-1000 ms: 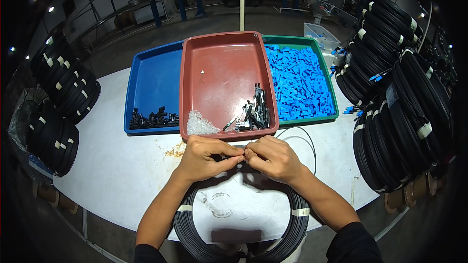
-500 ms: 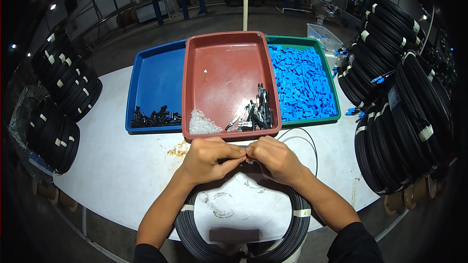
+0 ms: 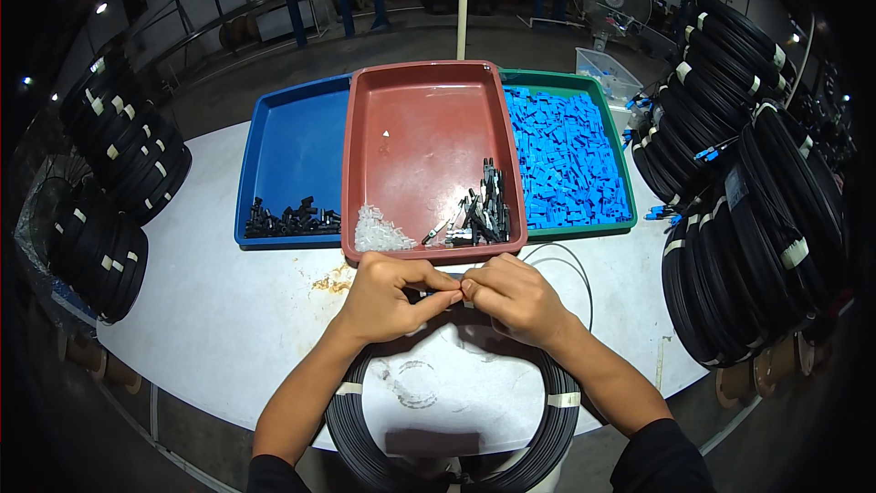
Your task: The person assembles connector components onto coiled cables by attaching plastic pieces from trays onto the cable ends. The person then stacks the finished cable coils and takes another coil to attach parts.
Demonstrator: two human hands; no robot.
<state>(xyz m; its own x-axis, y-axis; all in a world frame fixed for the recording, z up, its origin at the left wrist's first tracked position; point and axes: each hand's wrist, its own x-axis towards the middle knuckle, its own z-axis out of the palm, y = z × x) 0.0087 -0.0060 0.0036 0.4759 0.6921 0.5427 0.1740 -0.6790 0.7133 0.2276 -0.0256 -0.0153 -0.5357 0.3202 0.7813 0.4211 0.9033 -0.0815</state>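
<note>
My left hand [image 3: 388, 299] and my right hand [image 3: 518, 299] meet fingertip to fingertip, just in front of the red tray [image 3: 429, 256]. Both are closed in a pinch; whatever lies between the fingertips is too small and covered to make out. Under my wrists lies a coil of black cable [image 3: 349, 429], bound with pale tape. A thin loop of cable [image 3: 589, 288] curves out on the table beyond my right hand. Inside the red tray are a heap of small clear pieces [image 3: 376, 230] and several black and silver connector parts [image 3: 488, 210].
Left of the red tray, a blue tray [image 3: 297, 141] holds small black parts [image 3: 292, 217]. To its right, a green tray [image 3: 613, 96] is full of blue connector housings [image 3: 566, 155]. Stacked black cable coils flank the white table [image 3: 210, 329], at left [image 3: 123, 146] and right [image 3: 739, 265].
Between my left thumb and index finger a wider gap has opened, while the tips stay pinched. My right hand stays nearly in place; the trays and the coil have not moved.
</note>
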